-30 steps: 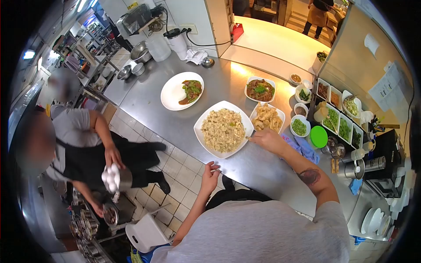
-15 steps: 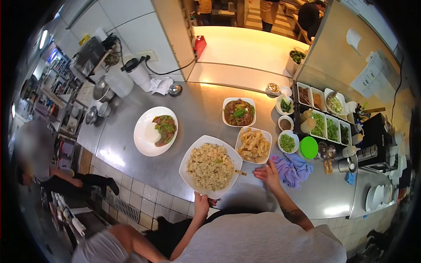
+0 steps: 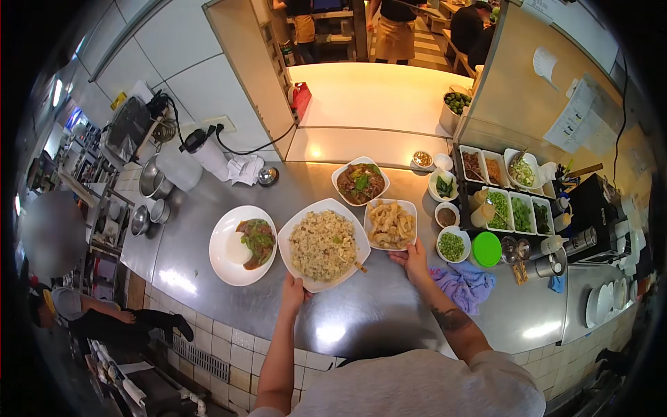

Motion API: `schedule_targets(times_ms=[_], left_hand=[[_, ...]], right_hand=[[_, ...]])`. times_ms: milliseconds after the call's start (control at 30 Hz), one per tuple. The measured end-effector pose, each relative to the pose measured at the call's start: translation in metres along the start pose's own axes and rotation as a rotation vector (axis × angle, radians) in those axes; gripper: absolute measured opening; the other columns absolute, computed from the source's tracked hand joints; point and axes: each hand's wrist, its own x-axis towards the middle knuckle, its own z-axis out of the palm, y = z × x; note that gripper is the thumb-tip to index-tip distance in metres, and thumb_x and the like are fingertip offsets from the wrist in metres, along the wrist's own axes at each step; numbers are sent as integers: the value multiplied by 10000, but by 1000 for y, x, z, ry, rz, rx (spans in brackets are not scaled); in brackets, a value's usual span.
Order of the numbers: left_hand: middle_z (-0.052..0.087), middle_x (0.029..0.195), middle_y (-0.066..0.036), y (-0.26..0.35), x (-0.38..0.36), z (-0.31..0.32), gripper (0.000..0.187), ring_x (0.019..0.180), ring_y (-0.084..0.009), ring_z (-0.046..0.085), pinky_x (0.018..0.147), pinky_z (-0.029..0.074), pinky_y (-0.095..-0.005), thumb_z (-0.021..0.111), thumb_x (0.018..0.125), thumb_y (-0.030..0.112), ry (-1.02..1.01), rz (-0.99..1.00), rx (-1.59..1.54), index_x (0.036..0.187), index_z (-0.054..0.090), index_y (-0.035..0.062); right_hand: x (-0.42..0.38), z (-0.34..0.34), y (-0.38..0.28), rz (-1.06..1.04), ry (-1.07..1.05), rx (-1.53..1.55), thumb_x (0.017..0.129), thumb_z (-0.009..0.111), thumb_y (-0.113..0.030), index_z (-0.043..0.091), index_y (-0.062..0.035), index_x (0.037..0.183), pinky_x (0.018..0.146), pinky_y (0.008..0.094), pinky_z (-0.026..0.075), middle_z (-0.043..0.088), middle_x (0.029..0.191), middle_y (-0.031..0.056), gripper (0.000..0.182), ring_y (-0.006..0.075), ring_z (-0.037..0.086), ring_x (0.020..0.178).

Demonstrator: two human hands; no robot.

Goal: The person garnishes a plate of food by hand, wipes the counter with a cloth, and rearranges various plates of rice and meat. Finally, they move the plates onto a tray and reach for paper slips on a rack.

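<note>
My left hand [image 3: 294, 290] grips the near rim of a square white plate heaped with fried rice [image 3: 322, 243]; its thumb is on top and its fingers are mostly hidden below. A paper-like strip [image 3: 360, 267] sticks out at the plate's right edge. My right hand [image 3: 411, 263] holds the near right corner of a smaller white bowl of golden fried pieces [image 3: 391, 224]. Just behind these stands a white bowl of brown stew with green leaves [image 3: 360, 182]. An oval plate with rice and saucy meat and greens [image 3: 243, 245] lies to the left, beside the fried rice plate.
At right are small bowls, including chopped green onion [image 3: 453, 244], a green lid [image 3: 486, 249], a purple cloth [image 3: 464, 286] and a topping rack [image 3: 511, 208]. A call bell [image 3: 267, 176] sits near the back. Beyond is a lit pass shelf [image 3: 375, 97]. Another person [image 3: 104, 306] is at left.
The fried rice plate has moved forward, away from the counter's near edge. My right hand has gone from beside the fried-food bowl onto it. That bowl and the stew bowl have shifted away too.
</note>
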Motion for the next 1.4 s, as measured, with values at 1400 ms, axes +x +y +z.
schedule_targets(times_ms=[1400], left_hand=[[514, 636, -68, -17, -16, 27, 220, 584, -146, 509, 572, 436, -270, 342, 869, 72, 309, 331, -105, 680, 449, 32]], right_hand=[[-117, 47, -15, -511, -310, -1070, 793, 649, -134, 386, -12, 1323, 902, 379, 447, 506, 1228, 186, 604, 316, 531, 1097]])
